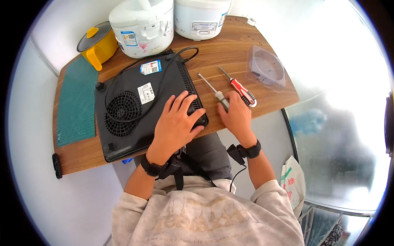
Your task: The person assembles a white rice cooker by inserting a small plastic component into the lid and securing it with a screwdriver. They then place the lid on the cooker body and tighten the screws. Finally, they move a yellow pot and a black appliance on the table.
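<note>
A black induction cooker (139,133) lies upside down on the wooden table, its round fan grille, vent slots and labels facing up. Its black power cord (152,99) loops over the underside. My left hand (175,121) rests on the cooker's near right corner, fingers spread and gripping nothing. To the right of the cooker, my right hand (237,119) is closed around the grey handle of a screwdriver (214,91), whose shaft points away and to the left. A red and black screwdriver (243,91) lies just beyond that hand, on the table.
Two white rice cookers (141,35) (201,18) stand at the back beside a yellow lidded pot (98,45). A green cutting mat (76,102) lies at the left. At the right is a clear plastic tray (266,67) with small dark pieces. A bag (292,182) is below, right.
</note>
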`<state>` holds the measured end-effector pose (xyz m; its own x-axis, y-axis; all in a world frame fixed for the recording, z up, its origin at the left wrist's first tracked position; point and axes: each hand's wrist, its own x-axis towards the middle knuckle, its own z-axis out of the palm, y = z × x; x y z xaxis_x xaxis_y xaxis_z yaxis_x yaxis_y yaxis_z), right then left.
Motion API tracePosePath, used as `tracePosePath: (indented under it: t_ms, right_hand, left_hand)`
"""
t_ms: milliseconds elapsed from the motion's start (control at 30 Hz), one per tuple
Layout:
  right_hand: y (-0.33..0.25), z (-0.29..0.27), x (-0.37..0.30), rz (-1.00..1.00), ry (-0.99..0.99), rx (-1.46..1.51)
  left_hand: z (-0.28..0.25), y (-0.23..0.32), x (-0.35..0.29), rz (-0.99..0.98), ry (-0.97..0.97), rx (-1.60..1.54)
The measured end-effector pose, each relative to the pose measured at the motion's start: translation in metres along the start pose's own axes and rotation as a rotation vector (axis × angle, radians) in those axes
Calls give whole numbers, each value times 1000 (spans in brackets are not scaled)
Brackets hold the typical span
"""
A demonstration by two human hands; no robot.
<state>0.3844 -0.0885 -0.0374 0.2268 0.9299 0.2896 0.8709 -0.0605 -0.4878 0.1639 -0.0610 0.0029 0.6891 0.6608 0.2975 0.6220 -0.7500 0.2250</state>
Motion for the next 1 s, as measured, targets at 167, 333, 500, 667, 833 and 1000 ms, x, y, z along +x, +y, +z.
tracePosePath:
  t_ms: [167, 333, 500, 667, 833, 1000]
  right_hand:
    - [6, -48, -18, 72, -68, 389]
    - [12, -103, -46, 305, -334, 502]
    - [18, -111, -56, 343, -289, 459]
    - [4, -64, -42, 150, -93, 259]
    - [-7, -22, -22, -15, -23, 109]
    - [-21, 0, 2, -49, -42, -40]
  left_hand:
    - [2, -1, -3, -17, -2, -4]
    - [2, 0, -2, -26, -16, 12]
    - [0, 0, 1, -30, -17, 10]
    - [4, 1, 1, -23, -7, 31]
    - [4, 2, 1, -5, 9, 17]
    - [5, 0, 1, 2, 35, 10]
